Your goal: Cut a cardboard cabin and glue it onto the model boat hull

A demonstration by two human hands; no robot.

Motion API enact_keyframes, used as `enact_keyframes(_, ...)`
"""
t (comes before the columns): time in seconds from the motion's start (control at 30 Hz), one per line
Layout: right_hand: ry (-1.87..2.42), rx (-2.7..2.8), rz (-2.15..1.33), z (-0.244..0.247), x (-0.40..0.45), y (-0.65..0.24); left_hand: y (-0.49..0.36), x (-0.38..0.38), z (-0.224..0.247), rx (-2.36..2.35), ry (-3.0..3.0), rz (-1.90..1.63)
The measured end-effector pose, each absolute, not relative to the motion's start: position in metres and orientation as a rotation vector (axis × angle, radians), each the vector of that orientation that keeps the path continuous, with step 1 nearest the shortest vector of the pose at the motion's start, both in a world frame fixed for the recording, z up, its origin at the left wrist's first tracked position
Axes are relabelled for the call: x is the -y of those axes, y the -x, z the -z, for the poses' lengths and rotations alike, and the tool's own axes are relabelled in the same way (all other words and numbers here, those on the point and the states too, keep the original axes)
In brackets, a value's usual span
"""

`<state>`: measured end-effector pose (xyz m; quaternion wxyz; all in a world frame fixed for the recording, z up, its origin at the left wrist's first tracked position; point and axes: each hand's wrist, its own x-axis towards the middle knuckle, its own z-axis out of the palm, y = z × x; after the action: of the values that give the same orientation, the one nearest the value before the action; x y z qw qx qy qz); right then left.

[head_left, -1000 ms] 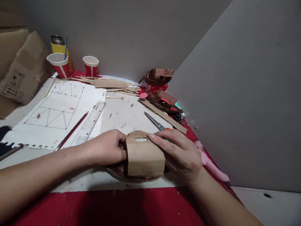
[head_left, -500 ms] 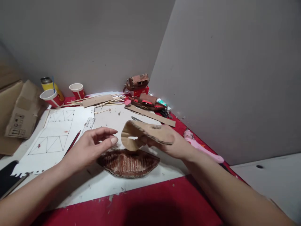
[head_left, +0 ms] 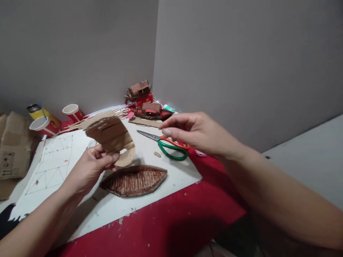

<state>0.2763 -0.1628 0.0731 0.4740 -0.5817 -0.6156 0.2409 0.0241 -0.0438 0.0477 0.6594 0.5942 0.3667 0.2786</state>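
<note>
A curved cardboard piece (head_left: 107,134) with a small cut-out is pinched at its lower edge by my left hand (head_left: 88,166). Below and to the right of it, a brown boat-shaped hull (head_left: 136,181) with a ribbed inside lies on the white board (head_left: 177,180). My right hand (head_left: 193,132) hangs above scissors (head_left: 173,150) with one green and one orange handle. Its fingers are bent, thumb and fingertips apart, with nothing between them. A small cardboard scrap (head_left: 157,154) lies left of the green handle.
Two red and white cups (head_left: 73,113) and a yellow bottle (head_left: 40,113) stand at the back left. Near the wall corner are two brown model boats (head_left: 152,110), thin sticks (head_left: 119,113) and a cardboard strip (head_left: 144,122). Cardboard boxes (head_left: 16,146) and a drawing (head_left: 50,167) are left.
The cardboard piece has passed from my right hand to my left. My right hand has moved away to the right, above the scissors, which now show fully. The view has turned right.
</note>
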Motion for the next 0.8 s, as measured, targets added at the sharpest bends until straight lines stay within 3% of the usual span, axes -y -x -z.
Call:
enact_keyframes(0.2, 2.177, 1.750, -0.244, -0.070, 0.191, -0.319, -0.022, 0.032, -0.042, -0.892, -1.223, -0.703)
enact_keyframes(0.43, 2.627, 1.779, -0.093, -0.048, 0.223, -0.343, -0.014, 0.021, -0.031, -0.954, -1.078, -0.734)
enact_keyframes(0.63, 2.666, 1.790, -0.091, -0.006, 0.242, -0.349, -0.019, 0.026, -0.028, -0.909, -1.067, -0.684)
enact_keyframes(0.8, 2.376, 1.638, 0.062, 0.004, 0.248, -0.360, -0.021, 0.032, -0.027, -0.905, -1.086, -0.664)
